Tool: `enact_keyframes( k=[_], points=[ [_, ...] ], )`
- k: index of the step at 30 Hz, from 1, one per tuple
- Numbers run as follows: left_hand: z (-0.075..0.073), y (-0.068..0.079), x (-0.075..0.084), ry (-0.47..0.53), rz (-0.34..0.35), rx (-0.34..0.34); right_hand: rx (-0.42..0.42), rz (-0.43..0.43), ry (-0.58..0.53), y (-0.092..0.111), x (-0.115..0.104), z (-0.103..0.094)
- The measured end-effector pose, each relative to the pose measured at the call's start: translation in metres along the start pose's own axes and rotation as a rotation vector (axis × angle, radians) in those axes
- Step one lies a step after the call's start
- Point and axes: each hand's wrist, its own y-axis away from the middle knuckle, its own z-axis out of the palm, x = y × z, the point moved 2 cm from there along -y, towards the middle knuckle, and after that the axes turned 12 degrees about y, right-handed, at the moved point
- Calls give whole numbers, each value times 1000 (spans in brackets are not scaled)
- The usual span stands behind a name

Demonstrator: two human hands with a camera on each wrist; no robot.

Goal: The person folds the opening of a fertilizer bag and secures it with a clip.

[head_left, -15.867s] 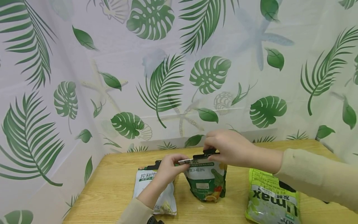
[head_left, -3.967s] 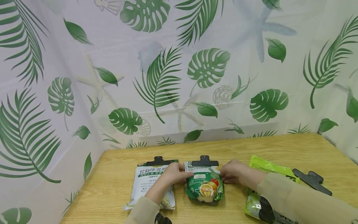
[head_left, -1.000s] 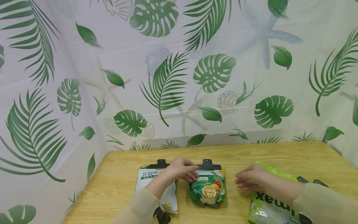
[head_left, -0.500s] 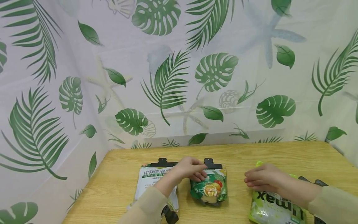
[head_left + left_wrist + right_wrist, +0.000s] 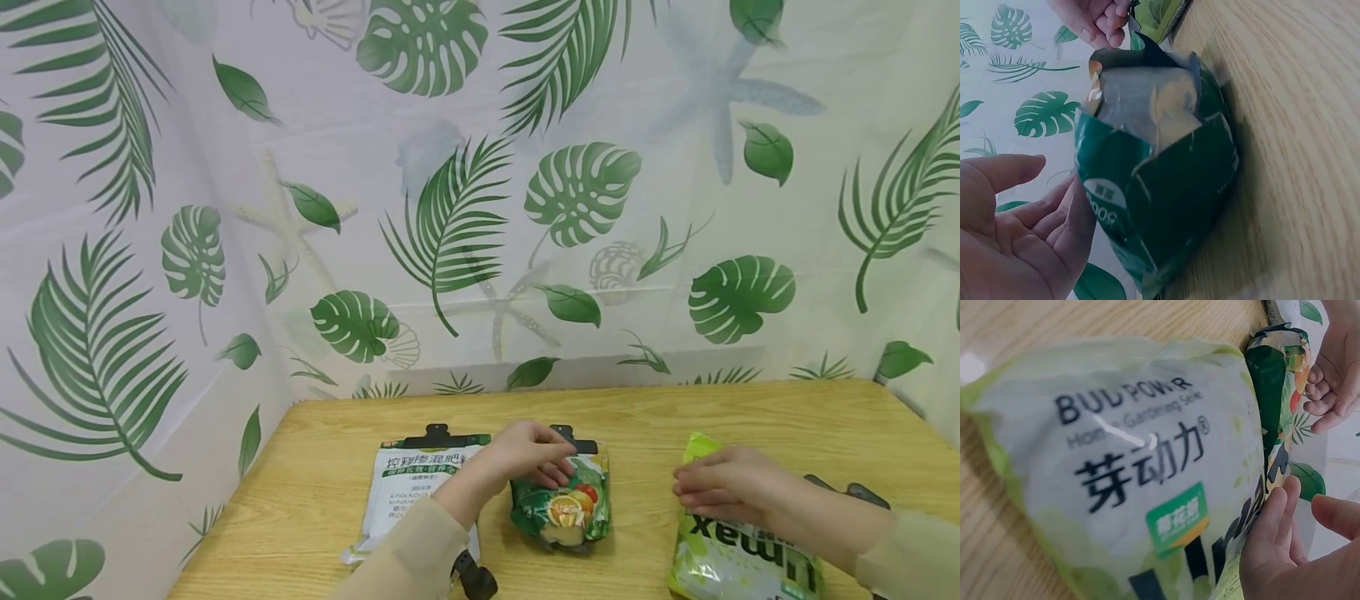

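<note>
My left hand (image 5: pixel 536 454) hovers over the green fertilizer pouch (image 5: pixel 566 504), fingers loosely bent and holding nothing. A black clip (image 5: pixel 577 443) spans that pouch's top edge, partly hidden by the hand. In the left wrist view the fingertips are right beside the pouch (image 5: pixel 1172 194). Over the upper part of a lime-green and white bag (image 5: pixel 720 554) is my right hand (image 5: pixel 723 483), its fingers extended. The right wrist view shows this bag (image 5: pixel 1129 444) printed "BUD POWER", with the right hand (image 5: pixel 1291 556) close along its edge, gripping nothing.
To the left lies a white fertilizer bag (image 5: pixel 412 487) with its own black clip (image 5: pixel 437 437) along the top. Another black clip (image 5: pixel 866 493) shows behind the right forearm. The wooden table (image 5: pixel 637 433) meets a leaf-patterned backdrop (image 5: pixel 480 250).
Earlier, both hands held the green pouch upright at its clip, then touched its sides as it lay down. They have since let go; the right hand has moved right over the lime-green bag.
</note>
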Motion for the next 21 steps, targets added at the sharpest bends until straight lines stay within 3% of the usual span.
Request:
enact_keyframes(
  k=[12,21],
  points=[
    [15,-3,5,18,27,-42,-28,31,-15,10,10,-16],
    [24,-8,2,88,25,-79,-57,-5,-49,16,21,-26]
  ],
)
